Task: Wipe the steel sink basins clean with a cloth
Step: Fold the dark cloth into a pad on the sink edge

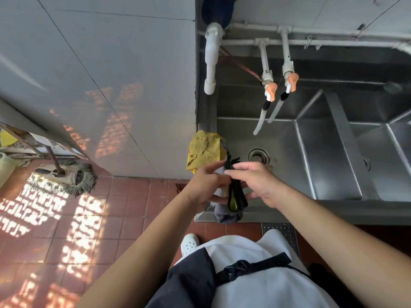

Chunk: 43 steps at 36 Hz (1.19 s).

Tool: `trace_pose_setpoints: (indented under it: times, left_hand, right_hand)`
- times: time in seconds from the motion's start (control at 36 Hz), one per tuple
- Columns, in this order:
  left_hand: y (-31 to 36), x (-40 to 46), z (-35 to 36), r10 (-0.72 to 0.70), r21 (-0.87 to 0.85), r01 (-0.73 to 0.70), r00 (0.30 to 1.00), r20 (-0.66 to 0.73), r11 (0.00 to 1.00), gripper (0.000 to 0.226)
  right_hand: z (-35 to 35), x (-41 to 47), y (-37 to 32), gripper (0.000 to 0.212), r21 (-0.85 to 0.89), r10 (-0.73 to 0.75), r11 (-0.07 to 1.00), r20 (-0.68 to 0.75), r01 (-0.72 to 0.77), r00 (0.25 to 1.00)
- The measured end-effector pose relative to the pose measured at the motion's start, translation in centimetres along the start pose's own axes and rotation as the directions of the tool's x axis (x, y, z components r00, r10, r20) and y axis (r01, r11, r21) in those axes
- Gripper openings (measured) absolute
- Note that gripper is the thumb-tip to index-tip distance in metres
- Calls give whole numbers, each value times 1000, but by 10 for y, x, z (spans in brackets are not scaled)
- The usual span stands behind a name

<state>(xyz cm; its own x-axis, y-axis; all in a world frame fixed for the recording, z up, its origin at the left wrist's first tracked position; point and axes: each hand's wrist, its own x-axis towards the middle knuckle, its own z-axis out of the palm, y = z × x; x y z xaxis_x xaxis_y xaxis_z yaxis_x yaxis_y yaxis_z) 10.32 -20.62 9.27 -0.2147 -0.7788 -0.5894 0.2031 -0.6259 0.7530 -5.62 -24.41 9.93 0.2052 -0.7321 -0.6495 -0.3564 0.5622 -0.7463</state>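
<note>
Both hands, left hand (205, 185) and right hand (255, 183), pinch 1 black cloth (235, 192) at the sink (329, 150) rim's 7 o'clock corner. Risk: yellow cloth (204, 152), at 11 o'clock, knocked to floor

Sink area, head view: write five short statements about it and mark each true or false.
1. Both hands hold a black and yellow cloth item over the sink's front left corner. True.
2. The left hand is wiping the basin floor. False: it is at the front rim with the right hand.
3. A yellow mesh cloth lies at the left basin's left edge. True.
4. Water runs from the taps. False: none is visible.
5. A mop head rests on the tiled floor. True.
</note>
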Motion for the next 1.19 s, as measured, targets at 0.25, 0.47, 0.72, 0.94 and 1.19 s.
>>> trace_pose_setpoints:
  times: [0.25, 0.47, 0.72, 0.94, 1.19]
  left_hand:
    - [-5, -5, -16, -10, -142, 24, 995, 101, 990, 59]
    - [-43, -11, -38, 196, 210, -145, 950, -245, 967, 54]
    - [-74, 16, -22, 170, 318, -51, 918, -358, 947, 13]
    - [-64, 13, -39, 422, 751, -81, 863, -276, 655, 27]
    - [-64, -13, -43, 643, 879, -202, 752, -143, 432, 31]
  right_hand:
    - [-2, 7, -2, 60, -7, 87, 996, -7, -87, 996]
    - [-17, 13, -7, 16, 449, 237, 871, -30, -198, 971]
    - [-22, 10, 3, 14, 618, 244, 769, -45, -165, 969]
    - [-35, 9, 39, 21, 662, 374, 715, -89, -226, 923]
    - [-33, 10, 63, 38, 533, 209, 828, -5, -175, 978]
